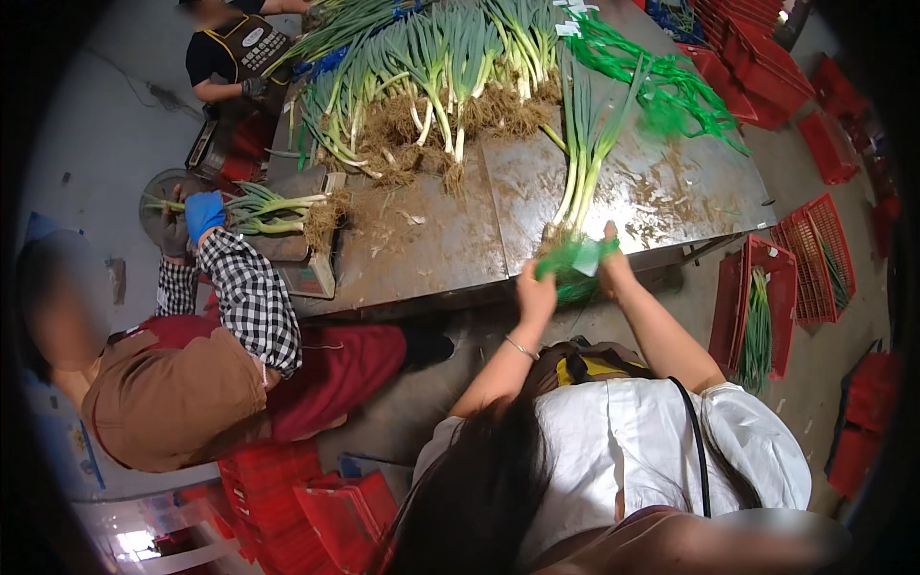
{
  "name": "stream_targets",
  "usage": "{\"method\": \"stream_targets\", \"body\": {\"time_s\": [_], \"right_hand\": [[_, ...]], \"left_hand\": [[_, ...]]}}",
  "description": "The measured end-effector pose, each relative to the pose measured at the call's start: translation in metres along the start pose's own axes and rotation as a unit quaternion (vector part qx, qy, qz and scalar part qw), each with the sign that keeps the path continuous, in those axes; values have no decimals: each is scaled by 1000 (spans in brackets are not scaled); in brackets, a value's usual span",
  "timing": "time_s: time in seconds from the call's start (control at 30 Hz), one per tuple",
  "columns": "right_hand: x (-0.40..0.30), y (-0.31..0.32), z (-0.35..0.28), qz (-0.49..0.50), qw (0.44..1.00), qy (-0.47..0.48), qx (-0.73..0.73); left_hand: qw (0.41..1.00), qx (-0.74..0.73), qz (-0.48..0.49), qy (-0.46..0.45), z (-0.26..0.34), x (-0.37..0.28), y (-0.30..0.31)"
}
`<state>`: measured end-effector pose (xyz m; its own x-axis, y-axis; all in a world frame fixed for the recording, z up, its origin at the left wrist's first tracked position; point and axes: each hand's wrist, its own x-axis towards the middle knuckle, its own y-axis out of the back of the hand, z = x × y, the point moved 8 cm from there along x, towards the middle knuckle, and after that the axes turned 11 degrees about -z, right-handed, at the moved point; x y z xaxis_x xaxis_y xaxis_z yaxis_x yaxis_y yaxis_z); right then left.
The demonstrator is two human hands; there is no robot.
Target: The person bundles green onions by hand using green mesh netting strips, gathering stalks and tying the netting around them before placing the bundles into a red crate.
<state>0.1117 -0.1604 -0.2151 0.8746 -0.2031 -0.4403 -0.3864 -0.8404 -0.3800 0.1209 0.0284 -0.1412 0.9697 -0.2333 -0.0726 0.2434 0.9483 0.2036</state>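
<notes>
Both bare hands are at the near edge of the metal table, gripping a green mesh bag (569, 272) that is blurred and bears a white label (586, 257). My left hand (537, 296) is shut on the bag's left side, and my right hand (616, 264) on its right side. Just beyond the bag lies a small bunch of leek-like green onions (583, 169). Its white stalks and rooty ends point towards me, with the roots partly behind the mesh; whether they are inside it I cannot tell.
Many more green onions (431, 65) lie across the far side of the metal table (445, 244). Green mesh bags (647, 79) are heaped at the back right. On my left, a co-worker (180, 388) handles onions over a scale (305, 277). Red crates (755, 309) stand right.
</notes>
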Motion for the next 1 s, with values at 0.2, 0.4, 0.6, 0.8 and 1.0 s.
{"method": "stream_targets", "body": {"time_s": [0.2, 0.4, 0.6, 0.8, 1.0], "right_hand": [[30, -55, -20, 11, 997, -11, -79], [39, -40, -19, -25, 990, -129, 56], [-43, -3, -93, -105, 981, 1, 163], [-153, 27, -143, -144, 989, 43, -15], [-227, 110, -147, -206, 961, 52, -176]], "left_hand": [[986, 116, -94, 67, -54, 89, -4], [991, 43, -122, -43, -7, 66, -30], [942, -233, -221, 97, 40, 42, -63], [818, -469, -330, 41, 63, 120, -166], [605, -457, -652, 12, 146, 43, -261]]}}
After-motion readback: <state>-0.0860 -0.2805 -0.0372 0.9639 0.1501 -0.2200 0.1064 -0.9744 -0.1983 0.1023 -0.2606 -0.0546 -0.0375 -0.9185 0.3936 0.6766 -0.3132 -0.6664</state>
